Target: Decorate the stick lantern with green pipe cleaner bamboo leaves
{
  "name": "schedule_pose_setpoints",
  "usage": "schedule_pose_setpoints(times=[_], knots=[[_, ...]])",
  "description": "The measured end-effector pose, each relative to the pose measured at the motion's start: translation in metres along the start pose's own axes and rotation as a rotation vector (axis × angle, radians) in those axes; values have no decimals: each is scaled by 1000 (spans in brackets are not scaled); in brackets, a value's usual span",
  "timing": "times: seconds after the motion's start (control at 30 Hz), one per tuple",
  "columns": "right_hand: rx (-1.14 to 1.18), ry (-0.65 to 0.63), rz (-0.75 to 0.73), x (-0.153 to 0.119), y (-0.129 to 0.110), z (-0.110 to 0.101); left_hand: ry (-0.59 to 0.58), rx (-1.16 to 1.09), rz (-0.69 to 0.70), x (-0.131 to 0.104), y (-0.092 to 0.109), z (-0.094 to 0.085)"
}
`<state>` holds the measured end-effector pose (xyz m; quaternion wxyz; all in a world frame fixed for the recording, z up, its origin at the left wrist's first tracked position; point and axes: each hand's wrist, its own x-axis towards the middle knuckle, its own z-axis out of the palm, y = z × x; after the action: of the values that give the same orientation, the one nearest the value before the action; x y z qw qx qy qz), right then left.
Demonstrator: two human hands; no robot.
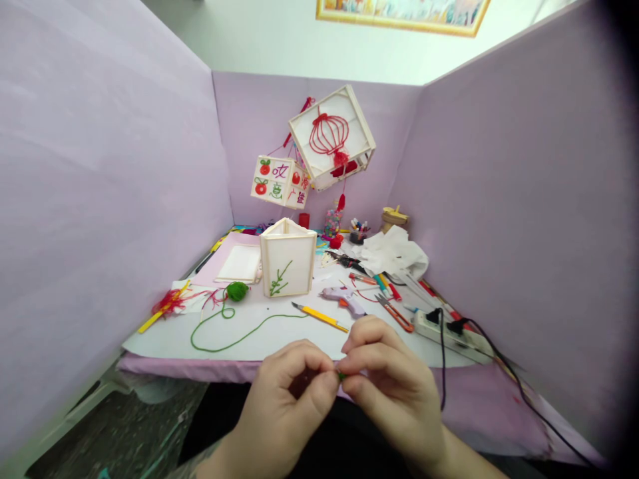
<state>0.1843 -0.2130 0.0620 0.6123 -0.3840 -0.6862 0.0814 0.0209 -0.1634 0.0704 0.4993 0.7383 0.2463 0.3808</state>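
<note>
Read clock directions from the meeting fingertips, with 12 straight ahead. The worktop (164, 338) carries a three-sided lantern (299, 261) at 11 o'clock, upright, a green sprig on its front panel. The hot glue gun (346, 301) lies at 12. The craft knife (324, 317) lies nearer, just left of 12, blade toward 10. The green yarn ball (237, 291) sits at 10, its strand (224, 349) looping to the knife.

CAUTION: Reaching forward without looking could bring a hand onto the exposed blade. A snagged strand could drag the ball or fray against the knife. A loose pinch could drop the workpiece out of sight.

Pose: both hands are raised at the worktop's near edge, fingers curled, tips meeting. The right hand (392, 379) has its thumb-and-forefinger grip closed on a small green piece (341, 376), probably yarn. The left hand (294, 392) pinches against it; whether it holds the piece is hidden.
</note>
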Motion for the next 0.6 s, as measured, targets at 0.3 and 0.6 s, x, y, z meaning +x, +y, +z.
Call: schedule_pose_setpoints(times=[0.3,0.6], knots=[[9,8,22,-4,3,1,21,-143,-9,-4,-12,0],[0,-15,11,-6,6,1,-75,-83,-13,0,-4,1]])
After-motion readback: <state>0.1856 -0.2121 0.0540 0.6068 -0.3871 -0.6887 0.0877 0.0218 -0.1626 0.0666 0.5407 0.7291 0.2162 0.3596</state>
